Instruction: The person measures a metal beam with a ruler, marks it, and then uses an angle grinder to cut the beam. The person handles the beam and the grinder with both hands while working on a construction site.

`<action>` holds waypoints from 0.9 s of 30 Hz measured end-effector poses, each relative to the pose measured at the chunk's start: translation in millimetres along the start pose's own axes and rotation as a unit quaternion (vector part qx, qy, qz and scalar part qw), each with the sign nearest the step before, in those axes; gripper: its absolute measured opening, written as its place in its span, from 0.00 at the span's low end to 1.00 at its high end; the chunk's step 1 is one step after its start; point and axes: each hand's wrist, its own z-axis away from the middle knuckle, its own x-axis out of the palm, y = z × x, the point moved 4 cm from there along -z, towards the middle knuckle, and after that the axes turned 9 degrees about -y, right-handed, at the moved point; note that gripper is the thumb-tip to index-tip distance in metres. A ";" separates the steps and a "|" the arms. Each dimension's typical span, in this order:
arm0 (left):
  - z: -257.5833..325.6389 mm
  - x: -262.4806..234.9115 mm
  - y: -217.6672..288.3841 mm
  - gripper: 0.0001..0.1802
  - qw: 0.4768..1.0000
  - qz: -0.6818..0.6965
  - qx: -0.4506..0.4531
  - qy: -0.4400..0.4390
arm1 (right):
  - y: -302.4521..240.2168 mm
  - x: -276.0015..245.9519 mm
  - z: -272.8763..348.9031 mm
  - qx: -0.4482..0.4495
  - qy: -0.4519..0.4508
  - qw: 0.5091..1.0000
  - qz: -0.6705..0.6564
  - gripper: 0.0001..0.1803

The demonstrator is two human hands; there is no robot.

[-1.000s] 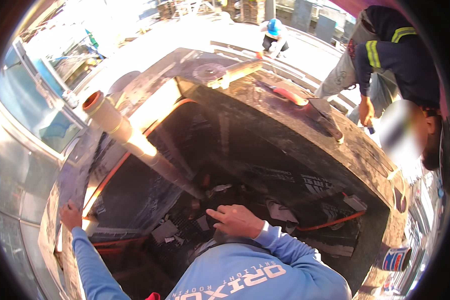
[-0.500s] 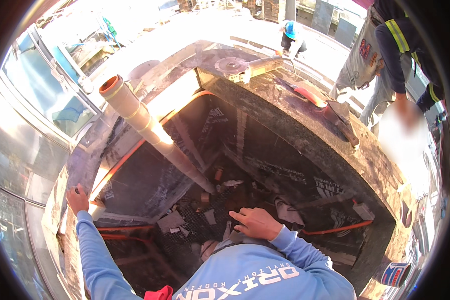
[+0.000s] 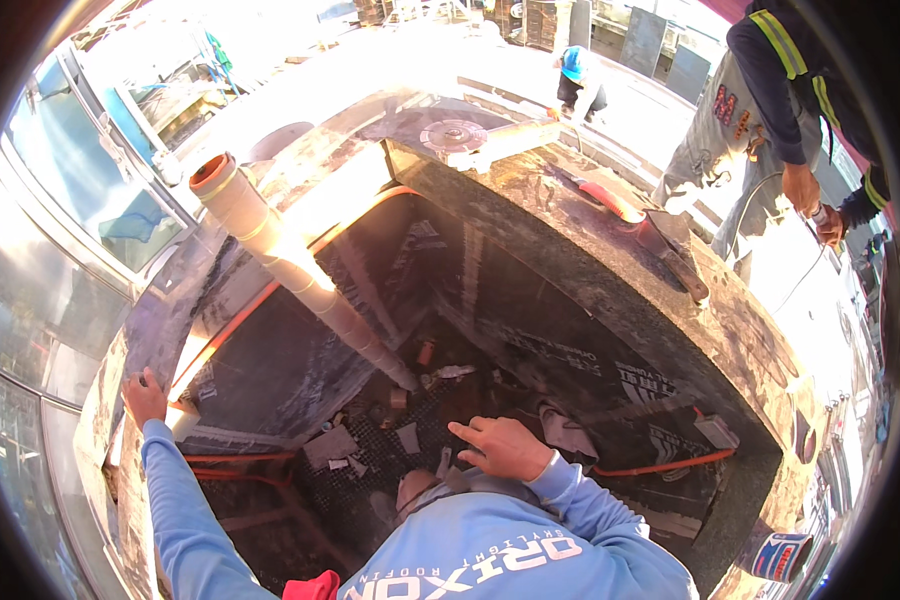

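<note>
My left hand point(image 3: 145, 398) rests on the rough rim point(image 3: 160, 320) of a deep, dark-walled pit, its fingers spread. In front of my chest my right hand point(image 3: 507, 447) hangs over the pit, index finger stretched out and holding nothing I can see. A long tan pipe point(image 3: 295, 275) slants up from the pit floor and leans past the far left rim. An angle grinder point(image 3: 490, 142) with a round disc lies on the far rim. To its right is a red-handled tool point(image 3: 610, 197), beside a second tool with a broad blade point(image 3: 665, 245).
Paper scraps point(image 3: 332, 446) and debris litter the pit floor. Orange conduit point(image 3: 670, 463) runs along the walls to a grey box point(image 3: 715, 430). A can point(image 3: 782, 556) stands at the near right. One person point(image 3: 800, 110) stands at right, handling a cord; another point(image 3: 578, 85) crouches farther off. Glass panels point(image 3: 80, 170) line the left.
The view has shifted a little, so the pit and tools appear slightly farther left. My hands keep nearly the same poses. The standing person's two hands now show together on a cord.
</note>
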 end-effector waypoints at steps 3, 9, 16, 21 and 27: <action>-5.7 2.3 12.9 0.24 1.000 -0.008 0.010 -0.002 | 4.7 -8.4 -0.6 0.015 0.013 1.000 0.003 0.30; -1.1 18.8 -17.4 0.21 0.998 -0.033 -0.044 -0.037 | -5.7 -15.4 -11.5 0.001 0.013 1.000 -0.004 0.30; 3.1 -7.5 13.5 0.28 0.999 0.004 -0.011 0.030 | 1.7 -15.8 -9.6 0.032 -0.014 0.998 -0.047 0.31; 19.1 -26.3 15.2 0.30 0.999 0.019 -0.019 0.019 | -7.9 -10.2 -17.6 -0.024 -0.035 0.999 -0.022 0.32; -10.9 13.9 15.4 0.24 0.999 0.030 -0.003 -0.021 | -0.7 -13.5 -19.9 0.001 -0.043 0.999 -0.017 0.31</action>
